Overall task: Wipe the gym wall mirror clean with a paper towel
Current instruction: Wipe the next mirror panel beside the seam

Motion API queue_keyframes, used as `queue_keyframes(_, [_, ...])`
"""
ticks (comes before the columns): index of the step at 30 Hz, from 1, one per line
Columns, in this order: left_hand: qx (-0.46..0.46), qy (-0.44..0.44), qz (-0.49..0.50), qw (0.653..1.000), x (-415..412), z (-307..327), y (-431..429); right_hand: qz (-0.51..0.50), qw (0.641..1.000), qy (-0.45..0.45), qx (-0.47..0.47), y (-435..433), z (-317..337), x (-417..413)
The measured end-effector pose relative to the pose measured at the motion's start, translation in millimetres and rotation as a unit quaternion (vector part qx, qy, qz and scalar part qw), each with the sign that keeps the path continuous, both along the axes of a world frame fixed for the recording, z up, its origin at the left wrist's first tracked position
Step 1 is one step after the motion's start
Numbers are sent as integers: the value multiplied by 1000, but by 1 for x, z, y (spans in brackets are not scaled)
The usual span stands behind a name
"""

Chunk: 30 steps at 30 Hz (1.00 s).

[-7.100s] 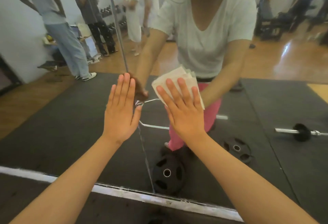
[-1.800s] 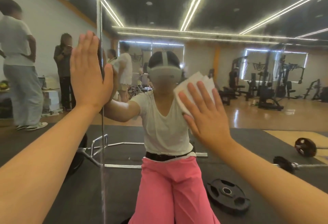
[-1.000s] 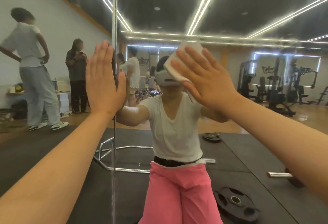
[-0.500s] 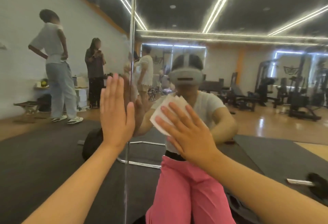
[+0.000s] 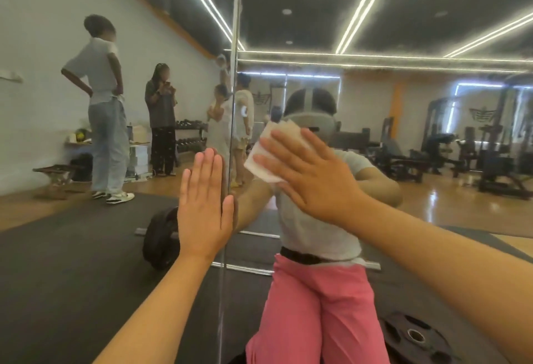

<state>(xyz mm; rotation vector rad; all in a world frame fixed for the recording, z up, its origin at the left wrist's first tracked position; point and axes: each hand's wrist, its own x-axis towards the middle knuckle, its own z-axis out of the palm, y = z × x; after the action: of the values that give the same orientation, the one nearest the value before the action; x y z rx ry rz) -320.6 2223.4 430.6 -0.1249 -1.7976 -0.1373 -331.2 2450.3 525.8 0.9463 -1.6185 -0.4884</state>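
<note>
The gym wall mirror (image 5: 403,32) fills the whole view, with a vertical seam (image 5: 233,104) between two panels. My right hand (image 5: 311,179) presses a folded white paper towel (image 5: 269,156) flat against the right panel with straight, spread fingers, at about head height of my reflection. My left hand (image 5: 203,208) rests flat on the glass just left of the seam, fingers straight and together, holding nothing. Most of the towel is hidden under my right palm.
Reflected in the glass: several people (image 5: 103,109) standing at the left by a white wall, a barbell with a black plate (image 5: 160,236) on dark floor mats, a loose weight plate (image 5: 415,337) at lower right, and gym machines (image 5: 476,156) at far right.
My right hand has slid the paper towel up and to the right across the glass since half a second ago. My left hand stays flat beside the seam.
</note>
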Motion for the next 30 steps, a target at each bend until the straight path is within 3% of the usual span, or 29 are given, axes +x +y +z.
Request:
queue_keyframes(4, [-2, 3, -6, 1000, 0, 2, 0, -25, 998, 19, -62, -32, 72, 0])
queue_keyframes(9, [9, 5, -23, 1000, -1, 1, 0, -31, 992, 20, -121, -56, 79, 0])
queue_keyframes(14, [40, -1, -73, 997, 12, -2, 0, -35, 995, 12, -89, -63, 53, 1])
queue_keyframes(19, [116, -11, -40, 992, 25, -61, -10, -46, 997, 2, -57, -63, 9, 0])
queue_keyframes(24, [76, -59, -15, 995, 17, -96, -13, -8, 999, 6, -38, -65, -59, 4])
queue_keyframes(30, [16, -55, 25, 998, 9, -100, -28, 0, 1000, -11, -20, -63, -127, 3])
